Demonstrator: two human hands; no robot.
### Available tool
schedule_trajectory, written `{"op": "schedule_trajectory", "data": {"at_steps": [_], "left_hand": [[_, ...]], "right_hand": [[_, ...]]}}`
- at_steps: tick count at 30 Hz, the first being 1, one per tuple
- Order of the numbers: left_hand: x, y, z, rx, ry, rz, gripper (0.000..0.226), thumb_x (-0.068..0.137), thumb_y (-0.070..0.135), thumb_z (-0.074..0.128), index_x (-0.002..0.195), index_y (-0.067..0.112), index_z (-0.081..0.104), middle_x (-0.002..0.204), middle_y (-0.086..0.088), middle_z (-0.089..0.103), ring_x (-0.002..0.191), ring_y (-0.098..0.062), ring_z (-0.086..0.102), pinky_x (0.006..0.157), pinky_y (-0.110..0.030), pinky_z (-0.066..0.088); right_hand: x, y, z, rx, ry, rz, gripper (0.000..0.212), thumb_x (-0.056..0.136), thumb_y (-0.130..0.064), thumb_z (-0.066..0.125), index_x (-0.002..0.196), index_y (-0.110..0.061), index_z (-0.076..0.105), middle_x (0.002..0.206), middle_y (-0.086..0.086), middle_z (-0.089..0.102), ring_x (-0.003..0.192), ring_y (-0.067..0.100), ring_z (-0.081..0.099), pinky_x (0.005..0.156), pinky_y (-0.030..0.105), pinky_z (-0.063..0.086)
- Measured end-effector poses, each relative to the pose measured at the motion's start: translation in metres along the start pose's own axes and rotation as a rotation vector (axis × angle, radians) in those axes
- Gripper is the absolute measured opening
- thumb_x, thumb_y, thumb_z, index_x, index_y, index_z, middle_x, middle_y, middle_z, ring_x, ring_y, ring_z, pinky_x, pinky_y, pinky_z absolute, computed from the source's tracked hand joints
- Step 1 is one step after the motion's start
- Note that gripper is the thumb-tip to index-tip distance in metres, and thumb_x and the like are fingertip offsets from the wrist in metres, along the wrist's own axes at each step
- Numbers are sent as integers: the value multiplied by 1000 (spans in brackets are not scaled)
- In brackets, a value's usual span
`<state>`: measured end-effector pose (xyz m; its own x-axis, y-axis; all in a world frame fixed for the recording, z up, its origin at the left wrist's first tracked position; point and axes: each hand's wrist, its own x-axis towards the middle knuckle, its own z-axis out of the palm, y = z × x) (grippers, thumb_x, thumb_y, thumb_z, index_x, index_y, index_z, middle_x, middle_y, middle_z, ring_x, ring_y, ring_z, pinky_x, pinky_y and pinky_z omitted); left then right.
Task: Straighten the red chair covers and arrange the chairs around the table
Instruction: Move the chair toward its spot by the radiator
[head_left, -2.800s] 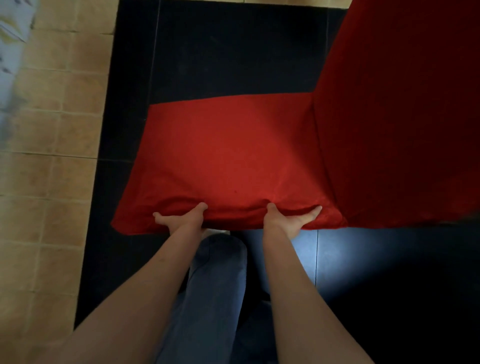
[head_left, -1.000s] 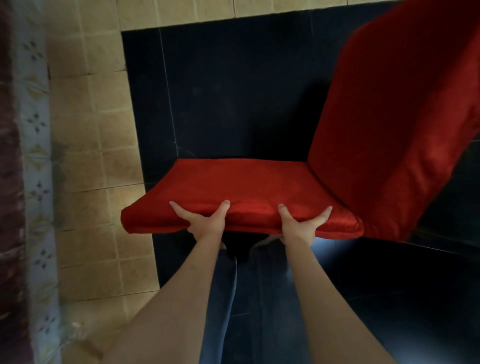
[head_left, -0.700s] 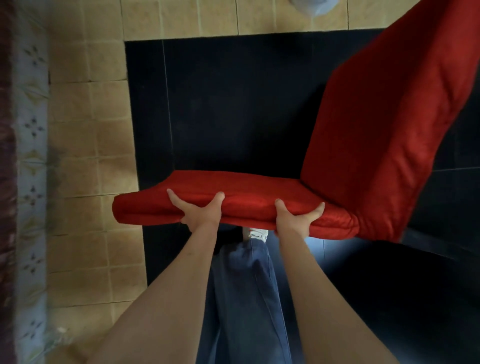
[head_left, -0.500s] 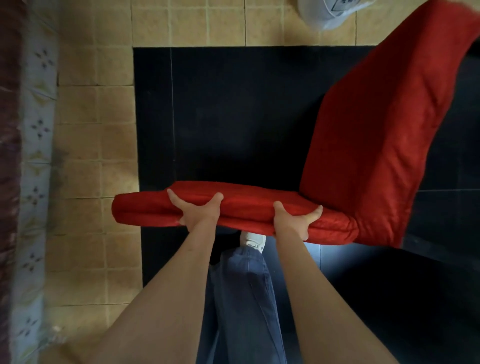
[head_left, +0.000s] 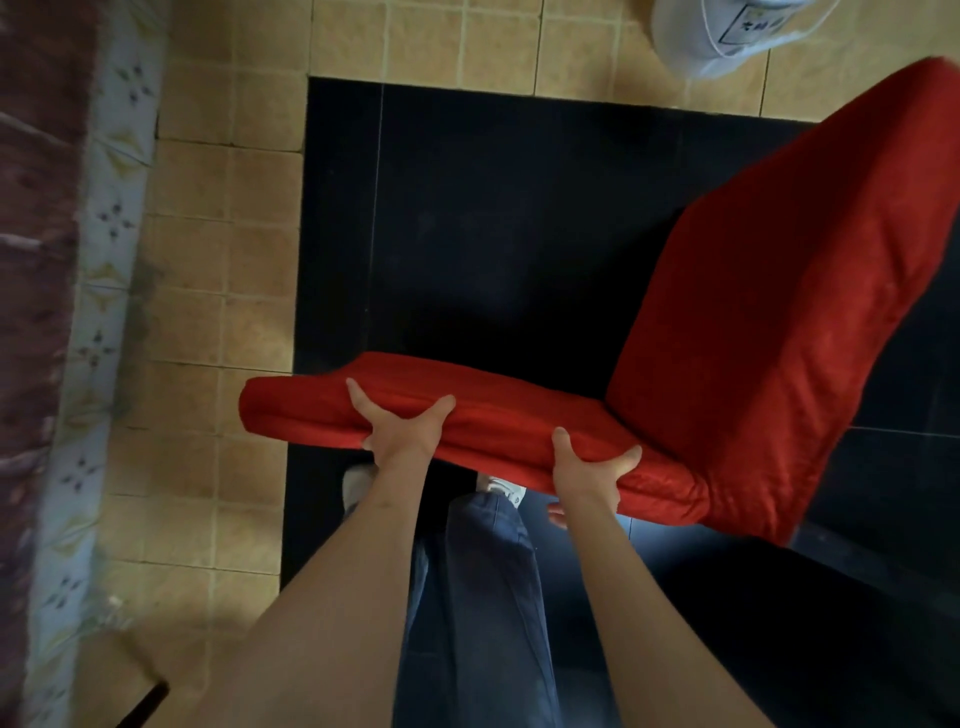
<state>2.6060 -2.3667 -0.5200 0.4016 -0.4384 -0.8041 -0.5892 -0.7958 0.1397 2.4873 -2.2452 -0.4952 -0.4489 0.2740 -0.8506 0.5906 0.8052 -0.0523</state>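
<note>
Two hands on one chair, and it looks to be clear of the floor, though no legs show! Scanning from the left: a dark reddish patterned surface runs down the edge of the view, then a strip of pale decorated tiles (head_left: 104, 291), then tan floor tiles (head_left: 208, 322) meeting a black floor panel (head_left: 493, 234). Over that dark panel hangs the chair (head_left: 571, 447) in its red chair cover (head_left: 779, 338), seat edge toward the person, backrest rising to the right.

Now the grip. The left hand (head_left: 402, 434) clamps the near seat edge, thumb and a finger spread on top of the cushion, the rest tucked out of sight underneath. Just along to the right, the right hand (head_left: 589, 475) does the same, thumb and a finger splayed over the padding, other fingers curled below. Beneath the seat, white shoes (head_left: 501, 487) and blue jeans (head_left: 493, 597). Top right, a white fan-like appliance (head_left: 727, 36) stands on the tan tiles.

How will it handle? The padding dents under the thumbs, so it's soft on the surface, and loose fabric can slide over the frame. My read: the backrest makes it heavier to the right, so a hold on the firm seat edge under the cushion is the sound one. No table is in view.
</note>
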Motion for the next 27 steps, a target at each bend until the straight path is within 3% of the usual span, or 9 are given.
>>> {"op": "schedule_trajectory", "data": {"at_steps": [6,9,11,15,17,21,24,27], "left_hand": [[8,-11,-25,146,-169,109,123,60,61,77,136,58,-20,139,-16,42,114,-38,53,98,-53,44],[11,-15,-49,182,-303,175,110,70,46,79,142,56,-4,140,-11,43,114,-34,56,96,-51,48],[15,-16,-67,304,-322,307,98,75,40,78,147,47,12,136,-10,50,116,-31,57,99,-42,48],[23,-16,-99,591,-125,677,62,82,40,70,138,28,45,103,-4,67,102,-25,62,90,-36,51],[29,-12,-111,710,9,829,53,82,43,68,131,25,54,105,-3,63,103,-24,58,87,-35,49],[53,-2,-131,906,131,1013,63,77,59,65,130,27,54,121,-4,52,114,-25,47,99,-38,37],[75,2,-141,1020,-17,1033,74,75,71,55,136,31,45,134,0,48,126,-22,42,107,-41,30],[97,8,-149,1129,-132,1056,81,73,77,51,140,33,39,136,1,48,126,-23,43,106,-43,31]], "right_hand": [[-9,-3,-11,-239,-60,-70,102,85,-57,59,150,-31,-16,124,23,54,94,39,64,83,51,55],[-19,-3,-9,-394,-61,-180,95,85,-55,59,153,-26,-1,123,19,58,101,37,63,86,47,54],[-27,-6,-2,-522,-36,-280,89,86,-55,59,152,-20,12,125,16,58,109,36,59,82,37,48],[-46,-17,22,-740,8,-466,77,84,-53,65,143,-16,32,125,13,55,114,32,54,72,33,36],[-55,-22,35,-856,53,-557,75,82,-52,68,140,-18,35,129,13,46,118,31,47,73,34,37],[-66,-29,60,-1044,70,-763,84,77,-55,71,144,-24,31,136,8,38,125,28,36,95,41,39],[-70,-31,79,-1091,-68,-811,90,76,-53,72,149,-29,25,149,1,34,140,27,24,112,49,23],[-73,-33,98,-1094,-156,-801,95,75,-49,75,151,-33,21,155,-5,27,146,24,15,116,55,10]]}}
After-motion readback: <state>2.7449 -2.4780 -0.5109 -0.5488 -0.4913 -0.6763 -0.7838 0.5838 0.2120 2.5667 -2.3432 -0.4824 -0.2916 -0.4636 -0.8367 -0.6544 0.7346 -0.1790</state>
